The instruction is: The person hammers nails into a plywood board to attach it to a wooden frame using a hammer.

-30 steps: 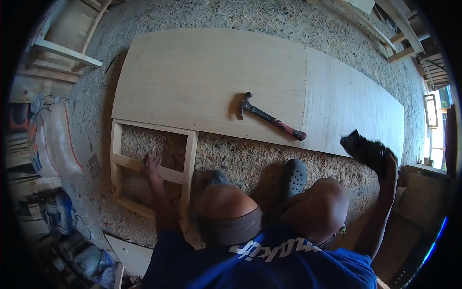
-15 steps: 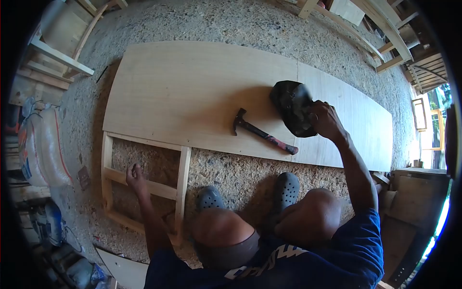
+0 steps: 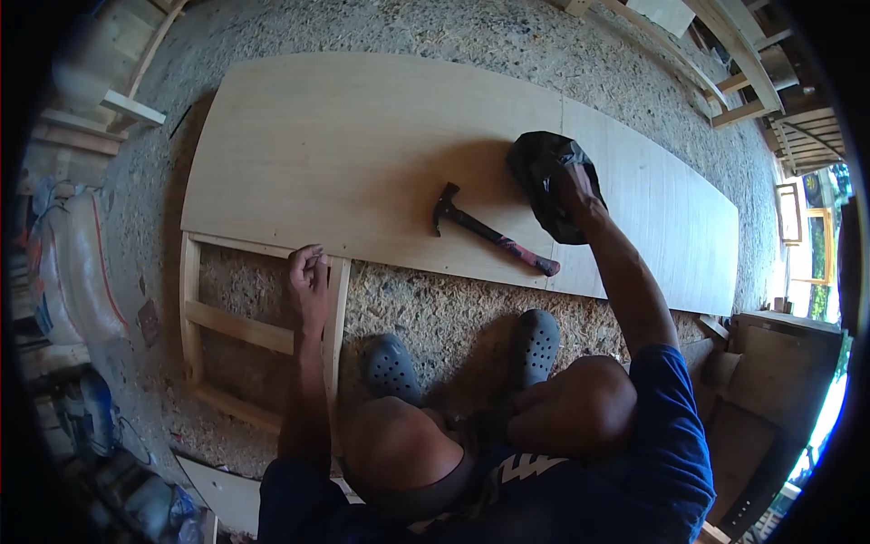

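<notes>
My right hand (image 3: 573, 189) reaches into a black plastic bag (image 3: 546, 213), and its fingers are hidden inside. The bag rests on a pale plywood sheet (image 3: 362, 136). My left hand (image 3: 310, 276) is over the sheet's near edge, beside the wooden frame (image 3: 240, 326), with its fingers curled together; what they hold, if anything, is too small to make out. Between the hands lies a claw hammer (image 3: 489, 234) with a black head and a red-and-black handle, flat on the plywood and touched by neither hand.
Wood shavings cover the floor (image 3: 435, 317) around my clogs (image 3: 535, 349). White sacks (image 3: 82, 263) stand at the left, and a wooden cabinet (image 3: 784, 363) is at the right. Timber pieces (image 3: 743, 113) stand at the far right.
My right hand has gone from the bag's right edge into its opening. My left hand has moved right and up to the plywood edge. The hammer stays in place on the sheet.
</notes>
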`<move>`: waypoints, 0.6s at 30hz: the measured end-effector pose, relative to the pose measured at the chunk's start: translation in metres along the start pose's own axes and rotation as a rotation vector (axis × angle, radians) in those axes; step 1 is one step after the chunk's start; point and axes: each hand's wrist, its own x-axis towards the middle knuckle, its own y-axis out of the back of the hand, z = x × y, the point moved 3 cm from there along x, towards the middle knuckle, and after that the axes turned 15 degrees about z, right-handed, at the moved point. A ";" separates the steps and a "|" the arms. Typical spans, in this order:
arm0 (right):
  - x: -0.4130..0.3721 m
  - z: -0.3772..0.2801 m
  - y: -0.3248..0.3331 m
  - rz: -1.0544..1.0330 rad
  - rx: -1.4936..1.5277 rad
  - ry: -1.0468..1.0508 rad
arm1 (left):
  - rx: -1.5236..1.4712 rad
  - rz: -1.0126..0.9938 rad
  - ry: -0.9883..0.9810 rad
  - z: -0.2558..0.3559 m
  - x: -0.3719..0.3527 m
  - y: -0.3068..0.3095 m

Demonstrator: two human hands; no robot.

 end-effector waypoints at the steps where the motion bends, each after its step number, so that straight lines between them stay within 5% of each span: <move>1: 0.012 0.021 -0.003 -0.028 0.059 0.078 | -0.060 -0.013 0.043 0.001 -0.005 0.005; 2: 0.024 0.043 -0.006 -0.059 0.120 0.153 | -0.059 -0.009 0.053 0.001 -0.008 0.009; 4: 0.040 0.061 -0.003 -0.032 -0.367 0.437 | -0.001 0.004 0.020 -0.001 -0.011 0.019; 8: 0.047 0.077 -0.001 -0.050 -0.319 0.691 | -0.107 0.042 -0.003 -0.015 -0.016 0.005; 15: 0.027 0.086 -0.028 0.020 -0.138 0.778 | -0.187 0.004 -0.071 0.020 -0.026 -0.038; 18: 0.020 0.089 -0.027 -0.011 -0.168 0.758 | -0.392 0.030 0.059 0.006 -0.038 -0.044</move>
